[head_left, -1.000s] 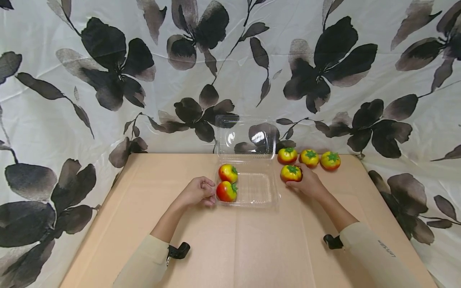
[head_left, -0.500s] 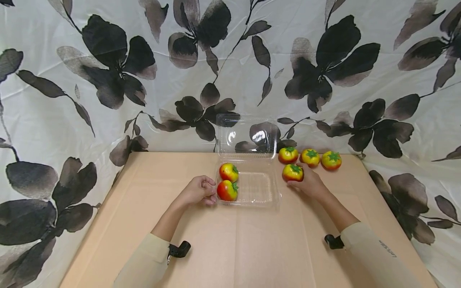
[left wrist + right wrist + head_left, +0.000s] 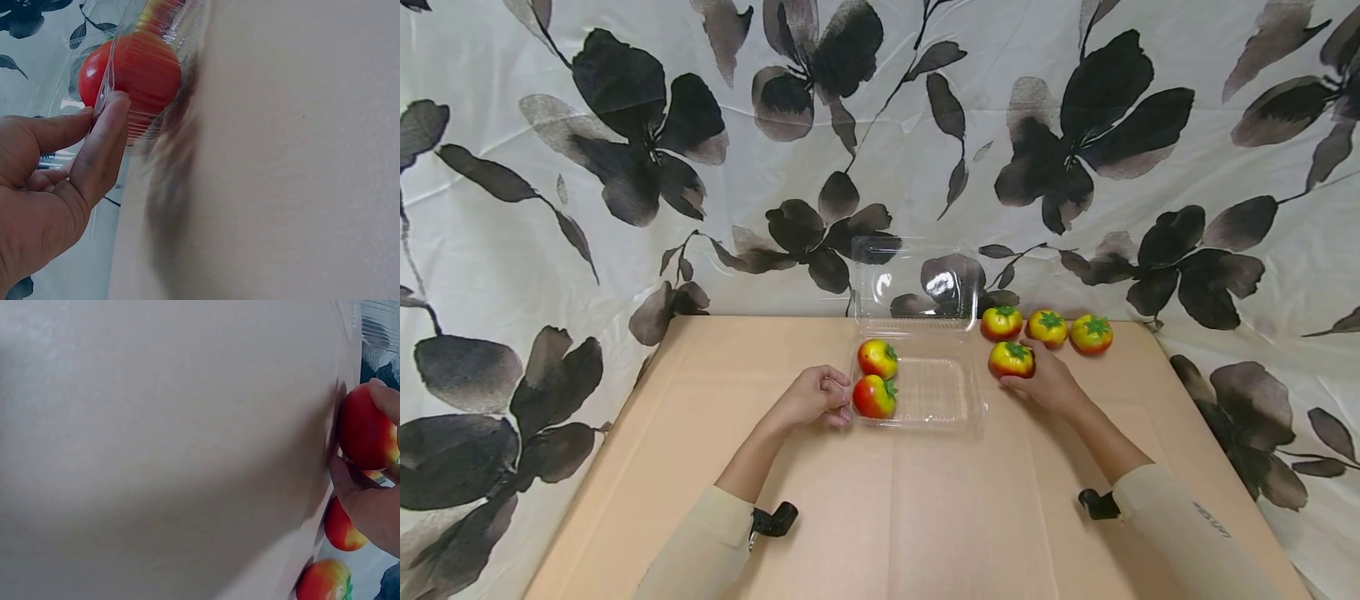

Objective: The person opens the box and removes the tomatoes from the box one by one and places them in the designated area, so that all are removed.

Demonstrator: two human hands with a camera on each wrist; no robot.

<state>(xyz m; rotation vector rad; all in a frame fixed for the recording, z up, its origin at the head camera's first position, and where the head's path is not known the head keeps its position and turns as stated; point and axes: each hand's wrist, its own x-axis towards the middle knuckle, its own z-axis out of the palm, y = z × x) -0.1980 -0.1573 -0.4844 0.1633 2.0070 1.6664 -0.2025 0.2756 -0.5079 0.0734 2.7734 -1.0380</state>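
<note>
Left hand (image 3: 814,397) pinches the near-left rim of the clear clamshell tray (image 3: 936,392), thumb and finger on the plastic, steadying it. Two tomatoes inside along the left side: near one (image 3: 873,397), far one (image 3: 877,358). Lid (image 3: 916,282) stands open against the curtain (image 3: 625,167).

Right hand (image 3: 1047,382) curls its fingers round the loose tomato (image 3: 1011,359), which sits on the bench (image 3: 887,500) just right of the tray. Three more (image 3: 1047,328) line up along the far edge.

My read: lift clear over the tray's right wall, don't drag. Set it in the empty right half. Keep the left pinch firm; that thin tray will probably skid.
</note>
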